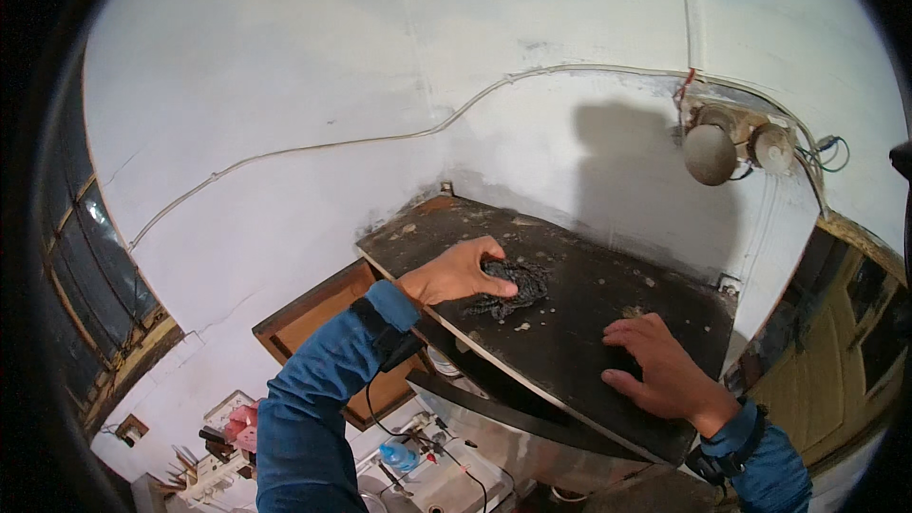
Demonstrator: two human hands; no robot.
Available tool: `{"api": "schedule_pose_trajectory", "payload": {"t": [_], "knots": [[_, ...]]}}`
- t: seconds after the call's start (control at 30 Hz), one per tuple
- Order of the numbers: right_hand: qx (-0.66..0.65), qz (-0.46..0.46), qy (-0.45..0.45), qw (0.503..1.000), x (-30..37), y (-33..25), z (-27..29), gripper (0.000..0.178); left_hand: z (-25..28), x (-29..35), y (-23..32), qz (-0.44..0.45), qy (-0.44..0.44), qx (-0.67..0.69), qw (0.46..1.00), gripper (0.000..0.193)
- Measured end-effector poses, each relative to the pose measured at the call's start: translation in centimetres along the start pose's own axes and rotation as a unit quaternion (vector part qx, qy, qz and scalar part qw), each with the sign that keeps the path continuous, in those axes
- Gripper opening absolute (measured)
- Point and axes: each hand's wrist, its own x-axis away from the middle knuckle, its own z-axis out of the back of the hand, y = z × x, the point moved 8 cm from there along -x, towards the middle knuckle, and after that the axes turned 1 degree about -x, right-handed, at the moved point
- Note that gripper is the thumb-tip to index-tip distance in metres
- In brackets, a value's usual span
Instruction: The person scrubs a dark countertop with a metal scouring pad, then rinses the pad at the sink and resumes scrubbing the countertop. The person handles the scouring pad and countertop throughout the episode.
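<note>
My left hand [461, 272] reaches across a dark, stained cabinet top [579, 290]. Its thumb and fingers are curled against a dark grey, ropy-looking bundle [521, 287] lying on that surface; whether this is cord, chain or cloth I cannot tell. Over the right part of the same top hovers my right hand [660, 366], its fingers bent and apart, with nothing in it. Pale specks and flakes are scattered over the dark surface around both hands. Blue sleeves cover my forearms, with a dark strap at each wrist.
An open cabinet door [318, 309] juts out at the left. Below stands a white sink [461, 484] with a blue bottle [399, 456] beside it. Round fittings [711, 154] and loose wires stick out of the right wall. A window [100, 266] is at the far left.
</note>
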Motion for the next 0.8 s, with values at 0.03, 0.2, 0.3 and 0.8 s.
{"api": "schedule_pose_trajectory", "payload": {"t": [0.03,0.2,0.3,0.8], "knots": [[-0.001,-0.004,0.001,1.0,0.0,0.1,0.0,0.047,0.3,-0.1,0.1,0.029,0.011,0.056,0.998,0.046],[-0.01,-0.011,-0.001,1.0,0.2,0.5,-0.3,0.047,3.1,-0.8,1.1,0.076,0.064,0.216,0.971,0.024],[-0.02,-0.006,0.005,1.0,0.2,0.4,-0.2,0.048,5.7,-1.4,2.2,0.055,0.134,0.284,0.948,0.01],[-0.173,-0.193,-0.033,0.965,0.7,2.3,1.0,0.066,8.4,-1.9,9.9,0.019,0.209,0.285,0.935,0.012]]}}
